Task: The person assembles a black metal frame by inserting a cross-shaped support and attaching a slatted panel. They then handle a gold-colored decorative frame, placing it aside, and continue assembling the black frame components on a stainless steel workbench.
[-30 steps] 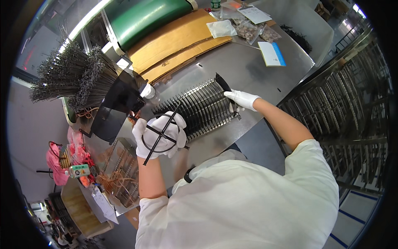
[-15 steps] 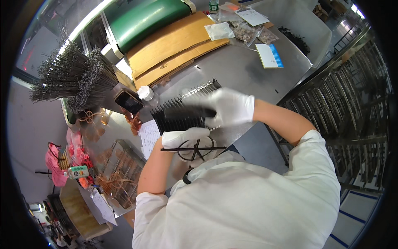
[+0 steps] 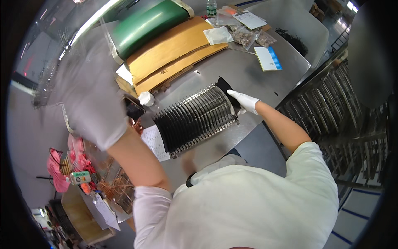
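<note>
I see a grey metal worktable (image 3: 248, 79) under bright light, tall wire racks (image 3: 331, 120) to its right, and grey floor with blue lines (image 3: 352, 216) below.

The left hand (image 3: 89, 99), raised close to the camera in a white glove, is smeared by motion blur so its fingers and grip cannot be told, it hides part of the table (image 3: 248, 70) behind it, and the right hand (image 3: 244, 101) covers the rack's (image 3: 195, 118) far end.
</note>
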`<state>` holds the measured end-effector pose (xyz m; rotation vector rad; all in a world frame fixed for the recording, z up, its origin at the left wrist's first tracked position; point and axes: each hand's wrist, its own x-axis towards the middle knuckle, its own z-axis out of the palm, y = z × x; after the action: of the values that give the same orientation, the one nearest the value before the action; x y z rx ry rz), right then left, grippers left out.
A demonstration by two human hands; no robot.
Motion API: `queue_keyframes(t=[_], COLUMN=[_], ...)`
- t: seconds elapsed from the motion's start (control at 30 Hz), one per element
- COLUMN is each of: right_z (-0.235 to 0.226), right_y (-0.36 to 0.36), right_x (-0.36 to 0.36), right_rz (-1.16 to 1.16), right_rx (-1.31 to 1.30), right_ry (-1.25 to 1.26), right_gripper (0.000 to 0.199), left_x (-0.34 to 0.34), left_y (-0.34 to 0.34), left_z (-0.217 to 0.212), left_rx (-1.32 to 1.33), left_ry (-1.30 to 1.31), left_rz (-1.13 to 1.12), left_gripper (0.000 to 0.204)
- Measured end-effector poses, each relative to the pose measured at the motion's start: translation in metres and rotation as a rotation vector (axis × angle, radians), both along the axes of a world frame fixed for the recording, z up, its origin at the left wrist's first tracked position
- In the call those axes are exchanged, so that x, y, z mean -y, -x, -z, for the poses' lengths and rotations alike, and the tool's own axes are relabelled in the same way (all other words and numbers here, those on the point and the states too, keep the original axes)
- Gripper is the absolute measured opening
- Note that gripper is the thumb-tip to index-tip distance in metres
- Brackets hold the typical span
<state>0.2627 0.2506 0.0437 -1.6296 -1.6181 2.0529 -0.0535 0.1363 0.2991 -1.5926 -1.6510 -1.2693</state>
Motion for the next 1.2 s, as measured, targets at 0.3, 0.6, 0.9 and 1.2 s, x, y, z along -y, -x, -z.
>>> queue_keyframes(t=[0.3,0.6,0.9,1.2], right_z=[-0.023,-0.035,-0.024,-0.035], right_y=[0.022,0.026,0.017,0.02], right_x=[0.003,0.006,0.009,0.008], right_rz=[-0.398,-0.453,-0.48,-0.428], right_rx=[0.364,0.624,0.608,0.545], right_ry=[-0.357,-0.584,-0.602,-0.584], right_gripper=[0.09,0.065,0.086,0.085], left_x=[0.049,0.102,0.124,0.119], left_y=[0.023,0.048,0.05,0.057], left_z=[-0.004,0.12,0.158,0.157], left_rx=[0.504,0.616,0.65,0.639], left_ry=[0.222,0.67,0.836,0.853], left_rz=[0.566,0.422,0.397,0.381], left_gripper=[0.029,0.032,0.034,0.036])
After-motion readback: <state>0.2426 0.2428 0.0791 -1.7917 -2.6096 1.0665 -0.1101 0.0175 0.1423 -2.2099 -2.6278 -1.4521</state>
